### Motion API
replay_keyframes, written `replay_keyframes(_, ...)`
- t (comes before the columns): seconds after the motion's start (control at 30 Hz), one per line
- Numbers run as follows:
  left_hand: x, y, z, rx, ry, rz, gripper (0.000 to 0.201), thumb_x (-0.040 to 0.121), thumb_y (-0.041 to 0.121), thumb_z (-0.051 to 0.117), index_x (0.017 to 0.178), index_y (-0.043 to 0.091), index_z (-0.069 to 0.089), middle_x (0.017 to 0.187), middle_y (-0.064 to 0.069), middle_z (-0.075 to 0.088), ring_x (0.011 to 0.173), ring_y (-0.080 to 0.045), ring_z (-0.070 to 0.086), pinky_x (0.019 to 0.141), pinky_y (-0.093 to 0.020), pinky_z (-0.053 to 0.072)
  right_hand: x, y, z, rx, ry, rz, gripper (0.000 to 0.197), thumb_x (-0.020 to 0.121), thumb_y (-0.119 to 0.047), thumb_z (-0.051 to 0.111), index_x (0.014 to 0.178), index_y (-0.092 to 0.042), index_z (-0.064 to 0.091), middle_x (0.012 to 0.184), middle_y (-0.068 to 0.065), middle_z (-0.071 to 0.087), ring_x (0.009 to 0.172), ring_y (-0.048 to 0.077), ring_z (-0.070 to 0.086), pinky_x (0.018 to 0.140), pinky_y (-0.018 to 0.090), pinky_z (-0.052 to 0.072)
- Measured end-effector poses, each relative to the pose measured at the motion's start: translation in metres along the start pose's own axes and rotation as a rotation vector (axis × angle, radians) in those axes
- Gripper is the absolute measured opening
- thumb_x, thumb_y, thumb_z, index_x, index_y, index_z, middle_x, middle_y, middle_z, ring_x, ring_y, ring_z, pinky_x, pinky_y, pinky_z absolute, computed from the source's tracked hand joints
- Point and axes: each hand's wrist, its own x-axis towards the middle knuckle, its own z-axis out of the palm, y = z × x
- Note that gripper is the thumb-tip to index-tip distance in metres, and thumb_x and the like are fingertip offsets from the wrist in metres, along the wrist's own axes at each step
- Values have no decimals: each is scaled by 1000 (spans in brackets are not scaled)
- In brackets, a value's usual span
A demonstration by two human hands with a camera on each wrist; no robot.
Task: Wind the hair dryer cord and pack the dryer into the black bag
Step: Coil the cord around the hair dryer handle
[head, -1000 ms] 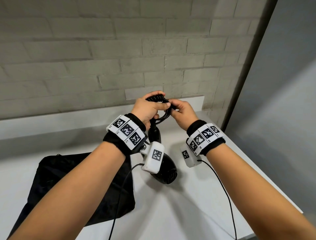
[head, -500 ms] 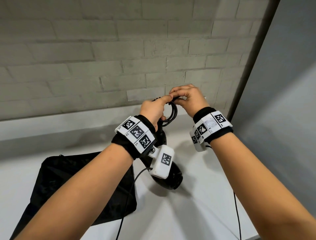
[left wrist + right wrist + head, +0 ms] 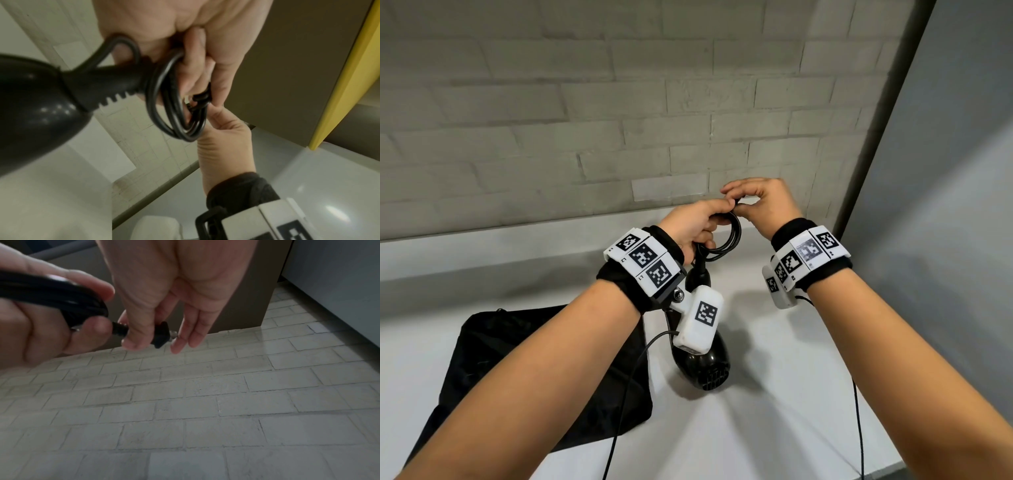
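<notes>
The right hand's fingers [image 3: 131,340] pinch the plug [image 3: 159,335] between thumb and forefinger, the other fingers hanging straight and loose; its short lead runs straight into the coil. The left hand [image 3: 695,228] is curled tight round that coil of cord [image 3: 732,236], which hangs in several loops just under its knuckles — the left wrist view shows the loops bunched against the dryer's handle [image 3: 115,78], which the same hand seems to hold as well. The right hand [image 3: 763,202] sits just beside the left, the two touching at the plug.

Below the left hand the dryer [image 3: 705,366] hangs nozzle-down, close over the white worktop [image 3: 774,394]; whether it rests on it I cannot tell. The bag [image 3: 524,359] lies flat on the worktop to the left of the dryer, and its mouth is not visible.

As a judgement: the winding is nearly done — only the plug end is loose, and it wants tucking or wrapping into the coil so the loops hold. The whole second half is left: opening the bag and getting the dryer in with the coil intact. The likeliest trouble is the coil springing apart once the left hand shifts its hold.
</notes>
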Motion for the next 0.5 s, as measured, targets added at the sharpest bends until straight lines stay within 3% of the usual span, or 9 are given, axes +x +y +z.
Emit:
replay_keyframes(0.1,-2,1,2,-70,16,33,19,92,28,52,75,18,56,59,4,34,20,-6,19,41,-16,23,-2,-2,2,-5,31,-33,24,73,10,61,88,-6,72,112,-1,62,95,6,57,91,13,47)
replay_keyframes(0.17,-3,1,2,-127,64,49,18,92,26,53,76,17,55,60,2,38,19,-6,24,44,-18,23,-5,0,4,-69,70,-93,33,77,10,51,96,-10,69,124,-12,46,112,0,47,98,4,35)
replay_keyframes(0.23,-1,2,-2,-193,114,57,17,91,25,53,77,17,54,61,1,41,18,-6,25,41,-17,23,-11,4,9,-78,107,-105,47,75,11,45,111,-15,63,131,-12,39,120,3,41,95,-1,29)
replay_keyframes(0.3,2,1,-7,-280,163,70,17,91,25,54,76,16,54,63,2,45,19,-7,20,34,-15,23,-22,9,15,-30,76,-8,54,73,10,47,118,-18,56,132,-5,44,110,13,50,86,3,39)
replay_keyframes(0.37,5,1,-12,-362,198,84,18,91,24,54,75,16,53,62,2,49,21,-7,18,32,-14,23,-38,16,24,-2,-65,184,46,78,2,53,120,-20,54,131,3,49,95,16,54,77,10,44)
replay_keyframes(0.43,7,3,-14,-423,212,99,19,91,24,53,73,17,52,64,2,50,22,-6,18,32,-14,23,-51,30,33,-73,-277,381,37,84,-18,57,121,-18,52,129,6,52,96,16,51,86,23,44)
replay_keyframes(0.5,7,5,-14,-478,220,114,18,91,23,54,73,18,52,67,2,52,22,-6,20,33,-14,23,-61,41,41,-129,-502,524,53,79,-44,57,125,-17,49,126,6,54,98,15,48,91,27,40)
